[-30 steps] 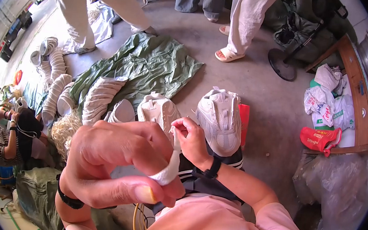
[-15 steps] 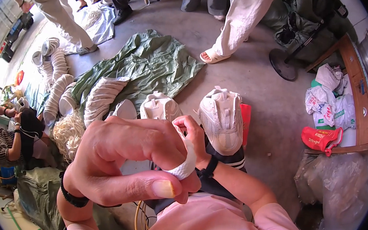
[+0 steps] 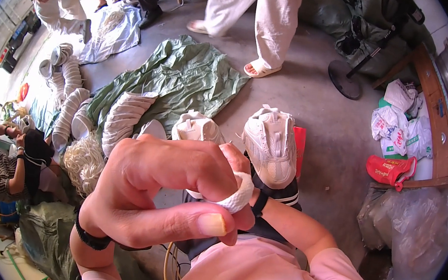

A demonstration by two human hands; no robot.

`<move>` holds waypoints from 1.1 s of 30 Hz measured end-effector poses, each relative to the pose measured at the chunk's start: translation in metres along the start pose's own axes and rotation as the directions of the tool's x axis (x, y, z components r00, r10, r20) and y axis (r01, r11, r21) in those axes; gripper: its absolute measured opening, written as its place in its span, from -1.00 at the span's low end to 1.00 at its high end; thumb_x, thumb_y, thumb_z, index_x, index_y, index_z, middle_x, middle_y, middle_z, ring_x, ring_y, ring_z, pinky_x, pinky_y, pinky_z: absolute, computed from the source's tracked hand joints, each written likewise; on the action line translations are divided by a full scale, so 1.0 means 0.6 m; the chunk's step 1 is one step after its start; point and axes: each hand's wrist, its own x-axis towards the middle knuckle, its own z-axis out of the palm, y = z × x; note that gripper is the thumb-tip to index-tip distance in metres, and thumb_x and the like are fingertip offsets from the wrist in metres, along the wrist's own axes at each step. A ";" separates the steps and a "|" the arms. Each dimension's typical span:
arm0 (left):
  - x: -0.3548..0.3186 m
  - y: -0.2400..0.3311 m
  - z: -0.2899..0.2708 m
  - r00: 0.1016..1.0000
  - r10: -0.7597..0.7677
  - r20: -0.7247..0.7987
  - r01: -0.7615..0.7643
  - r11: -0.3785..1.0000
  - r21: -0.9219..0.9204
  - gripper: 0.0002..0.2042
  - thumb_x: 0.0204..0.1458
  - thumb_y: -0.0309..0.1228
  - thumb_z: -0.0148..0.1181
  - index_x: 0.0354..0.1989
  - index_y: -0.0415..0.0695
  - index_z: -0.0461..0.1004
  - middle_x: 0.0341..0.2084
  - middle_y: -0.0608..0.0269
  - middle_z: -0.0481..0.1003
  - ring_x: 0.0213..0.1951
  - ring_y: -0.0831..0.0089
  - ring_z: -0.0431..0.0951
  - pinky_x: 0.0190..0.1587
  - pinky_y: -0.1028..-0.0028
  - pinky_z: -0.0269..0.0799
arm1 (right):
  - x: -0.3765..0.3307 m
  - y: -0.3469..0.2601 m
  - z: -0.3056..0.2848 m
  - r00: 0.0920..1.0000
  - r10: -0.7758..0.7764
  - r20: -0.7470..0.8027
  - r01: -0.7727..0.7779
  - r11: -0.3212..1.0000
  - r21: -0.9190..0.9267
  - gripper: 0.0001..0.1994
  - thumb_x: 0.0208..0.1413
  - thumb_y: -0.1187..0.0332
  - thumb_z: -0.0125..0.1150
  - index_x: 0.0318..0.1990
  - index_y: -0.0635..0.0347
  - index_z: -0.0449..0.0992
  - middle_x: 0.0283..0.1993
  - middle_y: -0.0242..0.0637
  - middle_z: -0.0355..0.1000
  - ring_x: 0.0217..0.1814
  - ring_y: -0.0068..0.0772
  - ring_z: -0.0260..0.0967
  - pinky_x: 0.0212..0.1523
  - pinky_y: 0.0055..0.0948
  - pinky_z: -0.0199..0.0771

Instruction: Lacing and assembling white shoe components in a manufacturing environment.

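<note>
My left hand (image 3: 158, 185) is close up in the middle, thumb and bent fingers closed in a pinch. From the pinch a flat white woven cord (image 3: 238, 197) bends round in a small loop. Right behind it is my right hand (image 3: 234, 158), mostly covered by the left; its curled fingers meet the upper end of the cord, and their tips are hidden. Below, beyond the hands, are the off-white sneakers (image 3: 271, 151) on my feet.
Stacks of nested white shoe parts (image 3: 126, 120) and a heap of white cords (image 3: 84, 163) lie to the left. A crumpled green sheet (image 3: 181, 74) covers floor ahead. Plastic bags (image 3: 397, 126) fill a wooden frame at right. A person in white trousers (image 3: 274, 29) stands ahead.
Both hands and the cord have shifted slightly right, and the loop is a little rounder. Ahead, the white-trousered person's other leg has swung left; another person at far left has moved back.
</note>
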 end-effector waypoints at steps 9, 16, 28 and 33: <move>0.001 -0.001 -0.005 0.999 -0.018 0.051 0.014 0.997 0.075 -0.79 0.02 -0.40 0.27 -0.47 -0.36 0.56 -0.59 -0.08 0.52 -0.59 0.26 0.57 -0.50 0.39 0.51 | -0.008 -0.003 0.010 0.997 -0.081 0.018 0.081 0.997 -0.015 -0.82 -0.03 0.68 0.15 -0.28 0.23 0.41 -0.32 -0.19 0.41 -0.30 -0.13 0.47 -0.30 -0.30 0.48; 0.009 0.015 0.003 0.989 -0.146 0.020 0.144 0.988 0.050 -0.80 0.01 -0.43 0.27 -0.47 -0.38 0.56 -0.55 -0.08 0.53 -0.59 0.26 0.59 -0.48 0.39 0.50 | -0.008 0.012 0.017 0.991 -0.122 0.062 0.128 0.987 -0.096 -0.73 -0.17 0.72 0.15 -0.27 0.21 0.42 -0.35 -0.20 0.35 -0.34 -0.15 0.42 -0.31 -0.26 0.43; 0.011 0.008 -0.003 0.987 -0.156 0.032 0.156 0.988 0.019 -0.84 -0.01 -0.48 0.27 -0.48 -0.38 0.56 -0.56 -0.04 0.53 -0.57 0.27 0.59 -0.46 0.39 0.47 | -0.010 0.014 0.022 0.981 -0.173 0.083 0.181 0.979 -0.093 -0.69 -0.26 0.68 0.20 -0.25 0.22 0.44 -0.31 -0.20 0.36 -0.22 -0.04 0.41 -0.20 -0.21 0.45; 0.014 0.013 -0.009 0.979 -0.183 0.086 0.177 0.981 0.073 -0.86 -0.01 -0.48 0.26 -0.46 -0.36 0.56 -0.53 -0.01 0.56 -0.49 0.29 0.59 -0.35 0.38 0.46 | -0.015 0.024 0.025 0.980 -0.189 0.059 0.194 0.974 -0.113 -0.71 -0.24 0.67 0.19 -0.27 0.24 0.44 -0.32 -0.19 0.36 -0.22 -0.03 0.41 -0.20 -0.22 0.45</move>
